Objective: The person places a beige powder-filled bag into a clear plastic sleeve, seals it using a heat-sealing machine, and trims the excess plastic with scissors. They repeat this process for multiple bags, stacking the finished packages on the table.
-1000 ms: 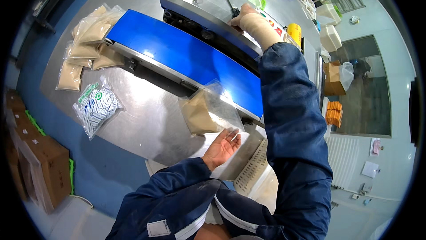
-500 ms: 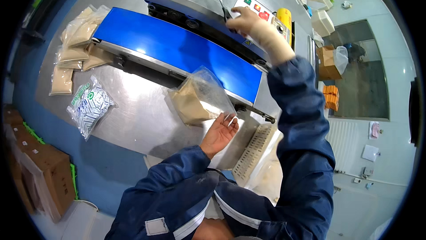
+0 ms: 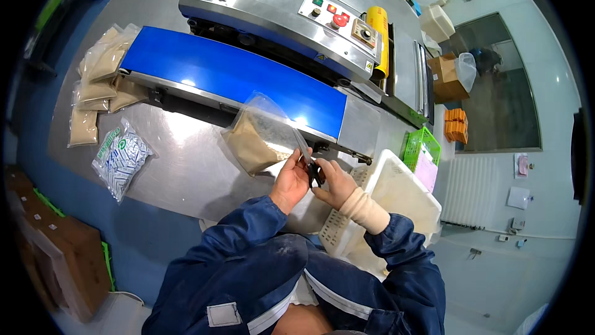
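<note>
My right hand [image 3: 338,185] grips scissors [image 3: 316,174] by their black handles, with the blades pointing up and away from me. Close against the scissors is my left hand [image 3: 291,181], palm up and fingers curled in; whatever they may hold is too small or hidden to make out. Just beyond both hands stands a clear plastic bag [image 3: 251,143], part filled with tan powder, its upper end leaning on the conveyor edge. The scissor blades overlap the bag's right side in view; whether they touch it I cannot tell.
A blue conveyor belt [image 3: 235,81] runs along a metal sealing machine [image 3: 273,16] with buttons. Filled powder bags [image 3: 99,78] are piled at left, near a bag of small white-and-blue sachets [image 3: 124,158]. A white crate [image 3: 406,192] and green basket [image 3: 411,145] stand at right.
My right hand has come down from beside the machine's control panel to my left hand, bringing the scissors. My left hand's fingers have curled in more. The whole view has shifted slightly.
</note>
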A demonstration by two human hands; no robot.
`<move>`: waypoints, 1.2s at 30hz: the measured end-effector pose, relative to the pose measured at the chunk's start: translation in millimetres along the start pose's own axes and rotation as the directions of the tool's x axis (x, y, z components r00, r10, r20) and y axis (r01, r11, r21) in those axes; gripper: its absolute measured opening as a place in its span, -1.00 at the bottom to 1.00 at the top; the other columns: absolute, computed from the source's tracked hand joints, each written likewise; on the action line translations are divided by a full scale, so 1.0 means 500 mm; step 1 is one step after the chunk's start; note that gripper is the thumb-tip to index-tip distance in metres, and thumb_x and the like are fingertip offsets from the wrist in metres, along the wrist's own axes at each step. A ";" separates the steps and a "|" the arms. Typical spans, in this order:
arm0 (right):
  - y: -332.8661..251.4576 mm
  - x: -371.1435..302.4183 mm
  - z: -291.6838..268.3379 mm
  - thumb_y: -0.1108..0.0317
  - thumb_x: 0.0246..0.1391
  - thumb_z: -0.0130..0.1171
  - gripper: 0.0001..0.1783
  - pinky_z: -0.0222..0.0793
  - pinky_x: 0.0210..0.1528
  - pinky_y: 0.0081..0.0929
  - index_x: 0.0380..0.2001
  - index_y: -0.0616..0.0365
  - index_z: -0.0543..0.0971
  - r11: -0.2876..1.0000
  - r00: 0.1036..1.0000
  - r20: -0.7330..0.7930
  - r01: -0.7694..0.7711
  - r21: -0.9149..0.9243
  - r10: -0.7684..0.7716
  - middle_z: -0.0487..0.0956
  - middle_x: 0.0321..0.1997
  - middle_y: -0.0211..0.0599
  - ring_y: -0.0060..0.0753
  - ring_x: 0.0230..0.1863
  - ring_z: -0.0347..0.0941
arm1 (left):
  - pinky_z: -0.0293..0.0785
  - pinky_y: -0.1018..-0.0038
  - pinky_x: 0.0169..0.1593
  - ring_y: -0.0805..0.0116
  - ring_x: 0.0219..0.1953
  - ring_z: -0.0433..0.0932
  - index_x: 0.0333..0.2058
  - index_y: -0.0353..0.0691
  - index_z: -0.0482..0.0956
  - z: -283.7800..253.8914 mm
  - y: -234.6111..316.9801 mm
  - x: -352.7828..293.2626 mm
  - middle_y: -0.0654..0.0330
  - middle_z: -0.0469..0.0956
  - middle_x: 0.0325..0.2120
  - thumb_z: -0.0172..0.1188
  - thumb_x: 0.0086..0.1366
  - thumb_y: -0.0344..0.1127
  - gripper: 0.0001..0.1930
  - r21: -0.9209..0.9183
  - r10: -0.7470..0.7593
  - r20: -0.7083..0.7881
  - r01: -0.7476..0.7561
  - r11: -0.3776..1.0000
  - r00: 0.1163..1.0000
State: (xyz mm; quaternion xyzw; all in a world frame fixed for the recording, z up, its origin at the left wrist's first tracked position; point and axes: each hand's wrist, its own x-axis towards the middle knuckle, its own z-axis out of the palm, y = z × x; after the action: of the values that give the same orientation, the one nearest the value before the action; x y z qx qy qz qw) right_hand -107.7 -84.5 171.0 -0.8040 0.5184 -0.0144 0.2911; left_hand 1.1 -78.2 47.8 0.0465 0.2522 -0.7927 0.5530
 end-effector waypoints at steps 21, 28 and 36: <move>0.026 -0.060 0.011 -0.01 -0.24 0.27 -0.32 0.29 -0.53 -0.49 -0.15 0.29 0.36 0.952 0.970 -0.086 -0.204 0.226 0.228 0.41 -0.65 -0.35 -0.45 -0.62 0.38 | 0.37 0.51 -0.33 0.42 -0.45 0.35 -0.40 -0.24 0.42 0.030 0.011 -0.007 0.25 0.41 -0.51 0.02 0.23 -0.29 -0.86 0.042 -0.051 -0.050 0.053 0.998 0.997; -0.006 -0.041 0.002 -0.05 -0.21 0.22 -0.44 0.28 -0.49 -0.39 -0.29 0.21 0.43 0.972 0.974 0.015 -0.227 0.054 0.227 0.42 -0.63 -0.25 -0.25 -0.57 0.40 | 0.38 0.54 -0.32 0.46 -0.42 0.38 -0.37 -0.21 0.43 0.023 0.015 -0.012 0.28 0.44 -0.48 0.01 0.24 -0.29 -0.87 0.085 -0.043 -0.072 0.049 0.995 0.997; 0.005 -0.015 0.014 -0.09 -0.18 0.15 -0.49 0.35 -0.49 -0.29 -0.37 0.18 0.46 0.987 0.986 -0.051 -0.158 -0.032 0.156 0.48 -0.68 -0.21 -0.12 -0.57 0.46 | 0.40 0.51 -0.29 0.44 -0.41 0.43 -0.29 -0.18 0.42 0.013 0.013 -0.016 0.25 0.50 -0.43 -0.05 0.27 -0.24 -0.84 0.188 -0.031 -0.083 0.047 0.981 0.996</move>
State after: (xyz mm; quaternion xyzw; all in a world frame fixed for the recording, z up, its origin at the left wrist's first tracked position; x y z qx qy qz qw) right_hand -110.8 -75.4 166.1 -0.7652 0.5871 -0.0016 0.2642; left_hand 11.6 -75.8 54.1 0.1258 0.1980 -0.8214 0.5199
